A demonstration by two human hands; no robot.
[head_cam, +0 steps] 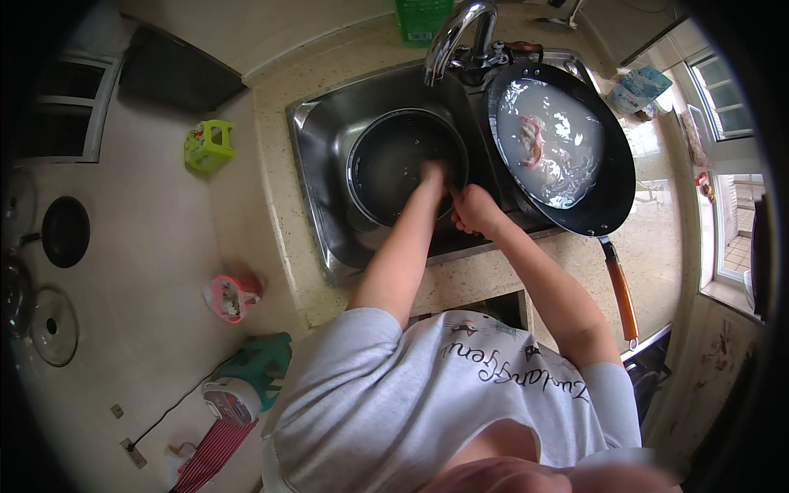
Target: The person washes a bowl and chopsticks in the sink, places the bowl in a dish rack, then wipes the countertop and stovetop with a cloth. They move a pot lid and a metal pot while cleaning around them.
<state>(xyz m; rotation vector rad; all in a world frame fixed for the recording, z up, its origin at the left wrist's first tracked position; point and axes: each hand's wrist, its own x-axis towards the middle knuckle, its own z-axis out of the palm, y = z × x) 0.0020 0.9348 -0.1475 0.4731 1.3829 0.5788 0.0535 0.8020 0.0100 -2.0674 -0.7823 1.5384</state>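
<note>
A round dark pot point(382, 179) with cloudy water stands in the left bowl of the stainless steel sink point(333, 234). My left hand point(434, 172) reaches into the pot near its right side; its fingers are blurred and partly under the water, so its hold is unclear. Just outside the rim, my right hand point(476, 211) is closed around a short brownish handle that appears to belong to the pot. To the right, a large black wok point(610, 191) rests tilted over the sink, holding cloudy water and a pale, pink-edged piece of food point(530, 142).
The chrome faucet point(453, 37) arches over the sink's back edge, with a green plastic container point(422, 21) behind it. The wok's wooden handle point(621, 299) juts over the front counter. A blue-and-white pouch point(641, 89) stands at the back right.
</note>
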